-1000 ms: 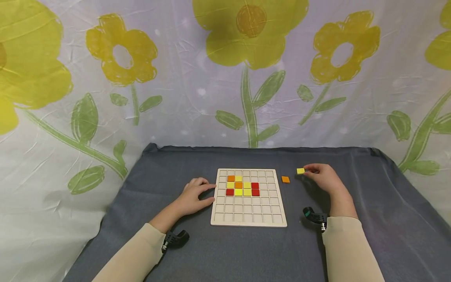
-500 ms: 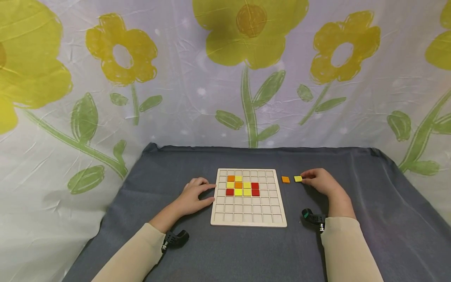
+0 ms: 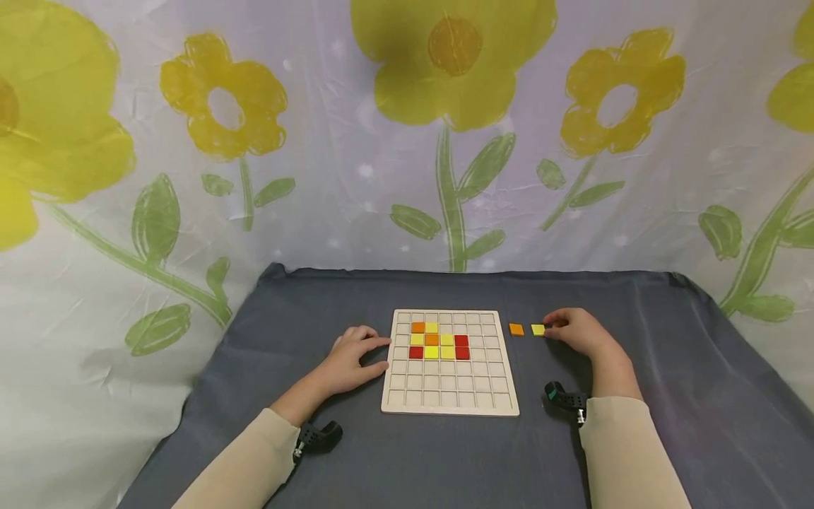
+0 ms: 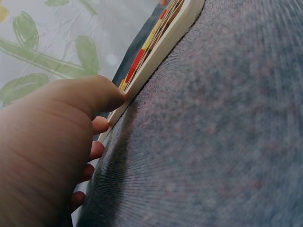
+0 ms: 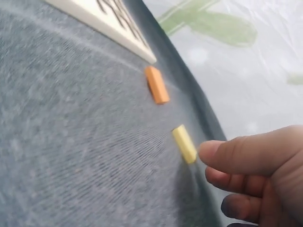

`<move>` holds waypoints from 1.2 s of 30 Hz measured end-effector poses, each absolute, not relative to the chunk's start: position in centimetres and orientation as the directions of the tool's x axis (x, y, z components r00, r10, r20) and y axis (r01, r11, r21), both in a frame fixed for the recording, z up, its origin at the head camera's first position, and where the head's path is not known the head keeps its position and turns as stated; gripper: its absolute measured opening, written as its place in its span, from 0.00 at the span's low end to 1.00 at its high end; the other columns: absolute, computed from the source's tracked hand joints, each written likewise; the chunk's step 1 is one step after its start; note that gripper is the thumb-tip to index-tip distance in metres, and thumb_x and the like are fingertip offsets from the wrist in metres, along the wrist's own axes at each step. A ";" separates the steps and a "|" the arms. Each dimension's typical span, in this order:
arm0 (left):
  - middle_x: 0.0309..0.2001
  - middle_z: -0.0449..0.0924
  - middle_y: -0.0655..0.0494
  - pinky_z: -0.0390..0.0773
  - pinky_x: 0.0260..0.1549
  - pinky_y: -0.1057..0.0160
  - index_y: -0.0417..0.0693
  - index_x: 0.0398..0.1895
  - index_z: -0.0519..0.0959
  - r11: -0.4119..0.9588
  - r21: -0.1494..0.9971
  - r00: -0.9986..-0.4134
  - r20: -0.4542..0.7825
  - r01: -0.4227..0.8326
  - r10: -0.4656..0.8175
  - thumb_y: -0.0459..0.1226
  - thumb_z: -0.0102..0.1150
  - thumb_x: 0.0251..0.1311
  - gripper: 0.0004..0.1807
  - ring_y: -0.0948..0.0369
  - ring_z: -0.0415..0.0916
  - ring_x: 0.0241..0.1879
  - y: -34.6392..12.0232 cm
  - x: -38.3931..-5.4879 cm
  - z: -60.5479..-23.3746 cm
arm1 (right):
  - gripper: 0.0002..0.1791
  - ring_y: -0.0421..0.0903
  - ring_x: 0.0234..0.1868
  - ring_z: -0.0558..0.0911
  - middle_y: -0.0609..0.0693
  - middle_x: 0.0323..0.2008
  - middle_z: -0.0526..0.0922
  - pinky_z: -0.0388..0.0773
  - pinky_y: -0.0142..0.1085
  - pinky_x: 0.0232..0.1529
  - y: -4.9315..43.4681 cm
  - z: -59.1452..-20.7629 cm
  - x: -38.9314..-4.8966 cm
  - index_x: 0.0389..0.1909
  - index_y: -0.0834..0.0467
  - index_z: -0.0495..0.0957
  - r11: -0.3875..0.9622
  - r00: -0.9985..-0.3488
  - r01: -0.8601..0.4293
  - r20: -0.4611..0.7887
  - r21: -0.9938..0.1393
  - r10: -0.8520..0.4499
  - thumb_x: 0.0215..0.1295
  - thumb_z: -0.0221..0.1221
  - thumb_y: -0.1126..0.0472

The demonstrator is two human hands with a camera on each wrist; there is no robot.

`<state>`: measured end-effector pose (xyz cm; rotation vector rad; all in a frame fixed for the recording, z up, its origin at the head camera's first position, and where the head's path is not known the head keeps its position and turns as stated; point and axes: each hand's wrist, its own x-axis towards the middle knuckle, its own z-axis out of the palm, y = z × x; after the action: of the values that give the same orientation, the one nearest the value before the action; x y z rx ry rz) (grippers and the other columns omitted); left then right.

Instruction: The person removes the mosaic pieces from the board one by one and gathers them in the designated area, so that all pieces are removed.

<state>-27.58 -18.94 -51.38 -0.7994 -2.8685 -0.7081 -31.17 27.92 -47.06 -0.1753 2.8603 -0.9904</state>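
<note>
Your small square yellow tile (image 3: pixel 538 330) lies flat on the dark grey cloth (image 3: pixel 445 459), well to the right of the pale wooden grid board (image 3: pixel 439 404). Its top is plain, its edges straight, its sides thick enough to show in the right wrist view. Your right hand (image 3: pixel 580 332) is just beside its right edge, thumb and fingers loosely bent, gripping nothing. A matching square orange tile (image 3: pixel 516 329) sits between it and the board, a gap on either side. Your left hand (image 3: pixel 348 359) is relaxed, thumb and forefinger touching the board's left rim. On the board, red, yellow and orange tiles fill squares towards the far left. You have cloth beyond the far rim and a wider stretch on your near side.
</note>
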 end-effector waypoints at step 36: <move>0.54 0.73 0.55 0.64 0.55 0.46 0.52 0.67 0.80 0.744 0.424 -0.856 0.216 0.516 0.470 0.48 0.66 0.67 0.26 0.52 0.65 0.59 -18.0 -26.9 -51.7 | 0.18 0.50 0.40 0.80 0.51 0.42 0.80 0.77 0.47 0.41 14.3 -41.4 -29.2 0.56 0.60 0.84 0.776 -0.860 -0.504 0.298 -0.379 -0.414 0.69 0.67 0.57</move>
<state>-26.92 -18.01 -51.69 -0.8062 -2.8447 -0.7347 -29.15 14.32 -41.37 -0.8224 3.1452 -0.7666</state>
